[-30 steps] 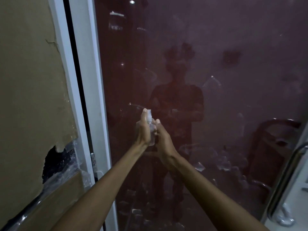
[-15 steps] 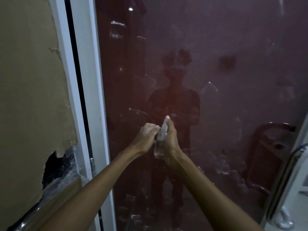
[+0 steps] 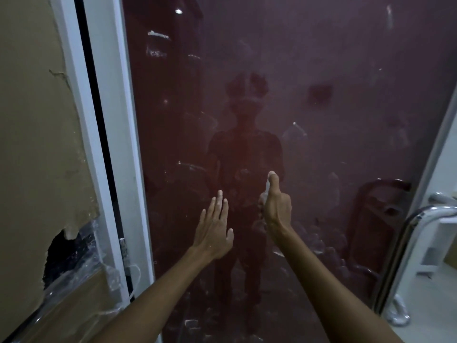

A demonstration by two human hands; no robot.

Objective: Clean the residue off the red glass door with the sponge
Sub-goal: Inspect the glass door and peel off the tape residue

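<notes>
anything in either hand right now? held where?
Right hand grips a small clear spray bottle around its body, thumb up by the top. Left hand holds nothing.

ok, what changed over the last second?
The left hand let go of the small spray bottle and opened, fingers straight, apart from it. The right hand keeps gripping the bottle, now lower. The red glass door remains smeared.

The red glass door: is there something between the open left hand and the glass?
Nothing visible stands between them. The left hand is open, fingers straight, before the red glass door. The right hand beside it holds a small clear spray bottle. No sponge is in view.
</notes>
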